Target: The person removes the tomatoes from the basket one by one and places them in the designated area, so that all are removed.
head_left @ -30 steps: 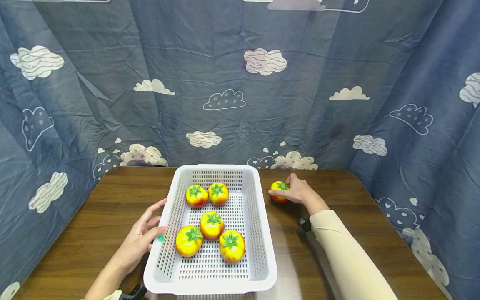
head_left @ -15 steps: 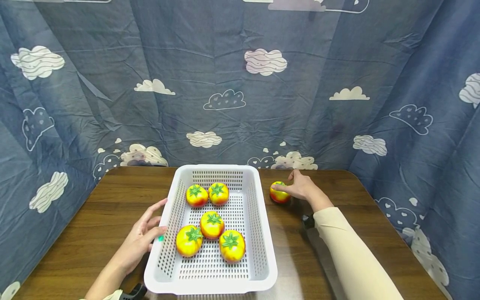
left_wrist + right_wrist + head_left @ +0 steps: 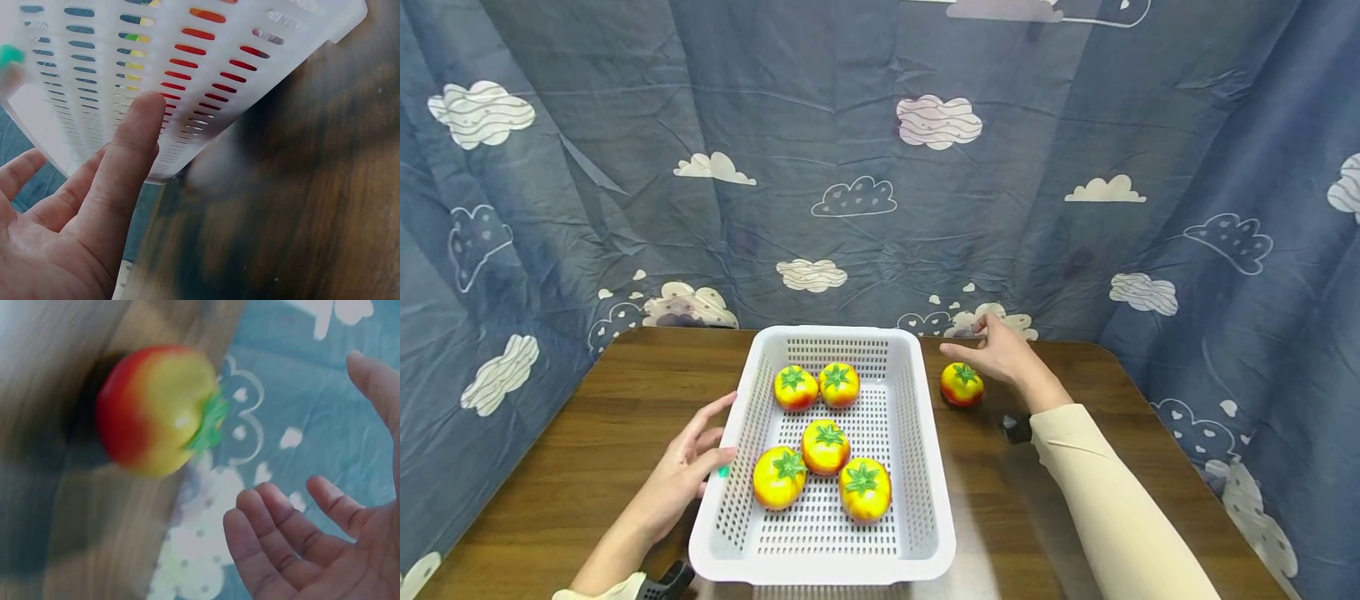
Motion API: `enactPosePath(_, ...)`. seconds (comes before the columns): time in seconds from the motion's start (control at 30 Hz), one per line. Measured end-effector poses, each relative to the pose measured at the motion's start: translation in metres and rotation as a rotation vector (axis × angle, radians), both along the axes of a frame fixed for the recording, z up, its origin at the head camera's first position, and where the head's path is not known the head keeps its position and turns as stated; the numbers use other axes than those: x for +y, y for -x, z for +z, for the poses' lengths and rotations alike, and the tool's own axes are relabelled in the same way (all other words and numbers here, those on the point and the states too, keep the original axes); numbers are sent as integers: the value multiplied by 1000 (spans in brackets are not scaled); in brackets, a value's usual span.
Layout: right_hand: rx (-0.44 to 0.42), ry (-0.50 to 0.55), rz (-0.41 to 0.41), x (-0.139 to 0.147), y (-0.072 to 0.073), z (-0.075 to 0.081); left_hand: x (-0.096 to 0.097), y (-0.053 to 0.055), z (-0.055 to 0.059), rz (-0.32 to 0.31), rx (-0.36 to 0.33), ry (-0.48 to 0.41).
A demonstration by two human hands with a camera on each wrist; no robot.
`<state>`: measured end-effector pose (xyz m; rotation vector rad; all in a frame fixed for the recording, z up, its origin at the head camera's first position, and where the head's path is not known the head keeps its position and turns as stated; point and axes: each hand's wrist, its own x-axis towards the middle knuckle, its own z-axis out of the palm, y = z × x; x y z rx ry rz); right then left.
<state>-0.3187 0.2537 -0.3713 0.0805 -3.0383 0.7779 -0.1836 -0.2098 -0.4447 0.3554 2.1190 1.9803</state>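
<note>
A single yellow-and-red toy tomato (image 3: 962,385) with a green star-shaped leaf top sits on the table to the right of the white plastic basket (image 3: 934,492). My right hand (image 3: 998,354) hovers just above and behind it, fingers spread and holding nothing. In the right wrist view a gap shows between the tomato (image 3: 156,412) and the fingers. Several similar tomatoes (image 3: 825,448) lie inside the basket. On its left side, my left hand (image 3: 681,471) rests against the rim and wall with extended fingers. The left wrist view shows a fingertip on the slotted outer wall (image 3: 187,62).
The brown wooden table (image 3: 1022,517) extends on both sides of the basket. A blue curtain with cloud prints (image 3: 850,250) hangs behind its back edge and along the sides. A small green mark (image 3: 724,472) is on the basket's left rim.
My right hand has let go of the tomato and risen away from it, leaving it on the table. The left hand stays at the basket's side. The head view has shifted slightly.
</note>
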Motion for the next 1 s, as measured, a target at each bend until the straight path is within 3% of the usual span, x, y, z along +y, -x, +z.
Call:
enactPosePath(0.5,120,35,147,-69,-12,27,-1,0,-1,-16,12,2)
enactPosePath(0.7,73,18,215,-98,-16,33,0,0,0,-17,13,-5)
enactPosePath(1.0,-13,5,270,-129,-18,24,0,0,-1,-10,12,4)
